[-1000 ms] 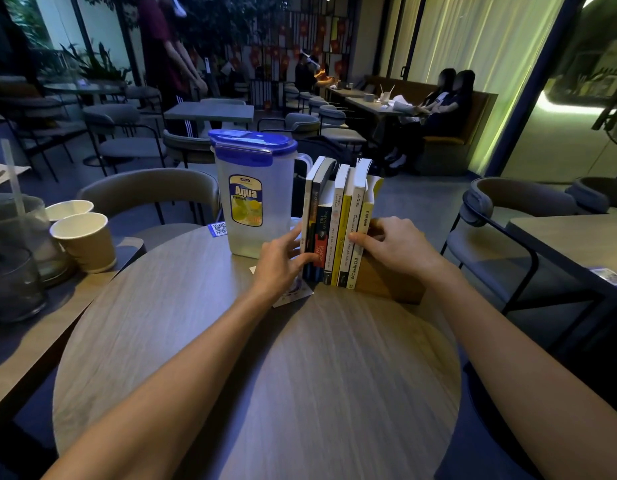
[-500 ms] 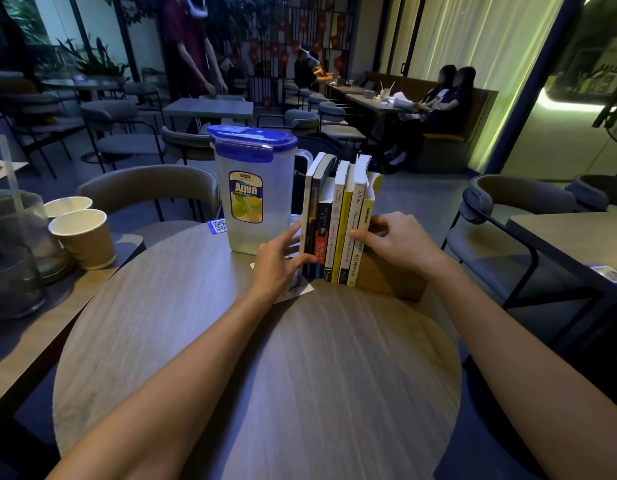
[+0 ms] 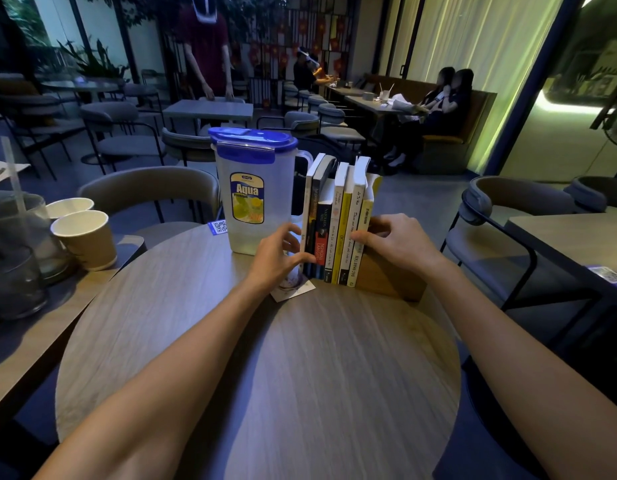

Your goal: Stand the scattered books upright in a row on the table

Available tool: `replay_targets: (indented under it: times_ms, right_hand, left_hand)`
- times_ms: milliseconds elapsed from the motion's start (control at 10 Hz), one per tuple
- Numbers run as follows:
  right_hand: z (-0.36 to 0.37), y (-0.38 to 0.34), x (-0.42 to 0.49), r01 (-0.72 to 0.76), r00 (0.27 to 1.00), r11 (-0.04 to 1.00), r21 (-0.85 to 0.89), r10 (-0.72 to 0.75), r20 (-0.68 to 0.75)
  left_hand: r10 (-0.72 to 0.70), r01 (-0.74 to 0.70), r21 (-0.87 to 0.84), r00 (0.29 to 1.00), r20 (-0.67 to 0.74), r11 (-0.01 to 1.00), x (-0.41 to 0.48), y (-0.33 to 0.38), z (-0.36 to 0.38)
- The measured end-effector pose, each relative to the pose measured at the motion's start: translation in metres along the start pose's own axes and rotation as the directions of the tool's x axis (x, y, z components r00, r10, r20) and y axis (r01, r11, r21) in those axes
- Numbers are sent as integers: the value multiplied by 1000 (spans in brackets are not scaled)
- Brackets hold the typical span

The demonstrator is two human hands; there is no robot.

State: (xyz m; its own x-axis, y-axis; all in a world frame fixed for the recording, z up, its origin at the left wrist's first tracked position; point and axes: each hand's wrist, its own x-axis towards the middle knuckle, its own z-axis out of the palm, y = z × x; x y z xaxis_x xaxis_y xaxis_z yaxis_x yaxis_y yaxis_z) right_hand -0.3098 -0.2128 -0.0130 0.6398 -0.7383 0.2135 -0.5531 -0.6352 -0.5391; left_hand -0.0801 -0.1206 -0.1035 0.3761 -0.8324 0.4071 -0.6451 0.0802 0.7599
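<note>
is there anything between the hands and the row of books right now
Nothing visible. The left hand touches the row of books at its left end, beside the water jug, and the right hand presses the right end, in front of a wooden block. All the books stand upright on the table.

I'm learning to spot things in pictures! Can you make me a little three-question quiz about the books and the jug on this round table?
1. True or false: the books stand upright with their spines facing the camera.
2. What stands just left of the row? A) the jug B) a lamp C) a bowl
3. Fill in: the left hand presses one end of the row and the right hand presses the ____ end.

Key:
1. True.
2. A. The blue-lidded jug sits on the round table beside the books.
3. Other. Behind the right hand a brown wooden block rests by the last book.
</note>
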Motion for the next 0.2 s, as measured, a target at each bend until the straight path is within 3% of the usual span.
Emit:
replay_targets:
  times_ms: [100, 200]
  right_hand:
    - [-3, -1, -3, -8, 1000, 999, -34, 8, 16]
    - [-8, -1, -5, 25, 994, 999, -28, -28, -104]
  left_hand:
    - [-23, 24, -27, 999, 38, 999, -1, 7, -8]
    - [-20, 25, -119, 999, 43, 993, -2, 20, -19]
